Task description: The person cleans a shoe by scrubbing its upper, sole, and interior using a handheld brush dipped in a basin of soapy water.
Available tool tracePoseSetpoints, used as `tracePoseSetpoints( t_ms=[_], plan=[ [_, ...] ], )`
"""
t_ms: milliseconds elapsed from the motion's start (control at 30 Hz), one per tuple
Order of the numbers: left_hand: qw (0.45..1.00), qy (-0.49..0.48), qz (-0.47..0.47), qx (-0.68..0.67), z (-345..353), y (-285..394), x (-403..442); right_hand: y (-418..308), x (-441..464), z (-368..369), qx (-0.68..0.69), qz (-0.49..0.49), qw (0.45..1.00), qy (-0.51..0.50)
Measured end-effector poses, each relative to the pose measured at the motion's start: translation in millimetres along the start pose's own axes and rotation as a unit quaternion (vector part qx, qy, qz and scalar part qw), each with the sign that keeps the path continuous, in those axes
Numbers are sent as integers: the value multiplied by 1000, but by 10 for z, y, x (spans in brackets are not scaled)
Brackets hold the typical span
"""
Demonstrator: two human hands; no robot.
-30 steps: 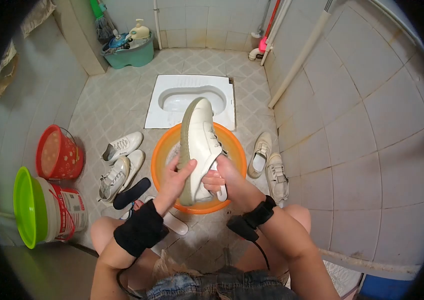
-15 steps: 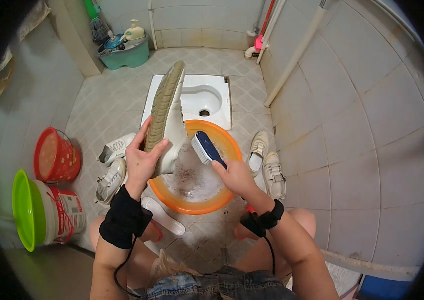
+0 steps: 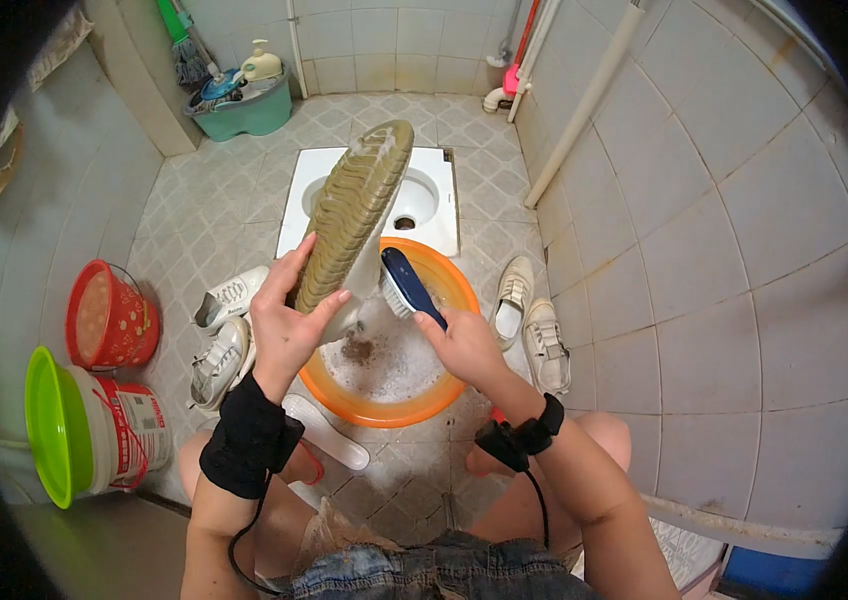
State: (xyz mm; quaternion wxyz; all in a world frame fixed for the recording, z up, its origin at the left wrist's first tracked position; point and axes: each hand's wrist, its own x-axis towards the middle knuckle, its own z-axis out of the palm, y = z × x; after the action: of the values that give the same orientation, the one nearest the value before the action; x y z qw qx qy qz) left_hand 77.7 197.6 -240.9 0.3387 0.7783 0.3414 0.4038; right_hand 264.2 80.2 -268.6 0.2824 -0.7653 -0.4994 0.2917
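Though still near brush [image 3: 410,285], shoe [image 3: 356,220] more sole-up

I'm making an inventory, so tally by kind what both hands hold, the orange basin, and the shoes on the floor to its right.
Held shoe: 1
Brush: 1
Orange basin: 1
Floor shoes at right: 2
Total: 5

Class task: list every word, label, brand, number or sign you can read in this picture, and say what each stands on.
No text reads clearly.
White bucket: red and dark print on its label, too small and blurred to read.
White sneaker at upper left: tiny dark mark, too small to read.
Held shoe and brush: no lettering discernible.
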Motion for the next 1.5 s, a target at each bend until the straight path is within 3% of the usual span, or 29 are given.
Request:
tracePoseSetpoints(
  t_ms=[633, 933, 1033, 1500],
  plan=[
    [995, -5, 49, 85, 25, -16, -54, 25, 69, 88, -2, 20, 1000, -4],
    [999, -21, 7, 34, 26, 34, -48, 6, 56, 92, 6, 19, 1000, 3],
    [998, 22, 41, 33, 73, -13, -62, 9, 60, 104, 0, 14, 1000, 6],
    [998, 15, 44, 48, 72, -72, -84, 3, 59, 123, -25, 17, 1000, 3]
  ],
)
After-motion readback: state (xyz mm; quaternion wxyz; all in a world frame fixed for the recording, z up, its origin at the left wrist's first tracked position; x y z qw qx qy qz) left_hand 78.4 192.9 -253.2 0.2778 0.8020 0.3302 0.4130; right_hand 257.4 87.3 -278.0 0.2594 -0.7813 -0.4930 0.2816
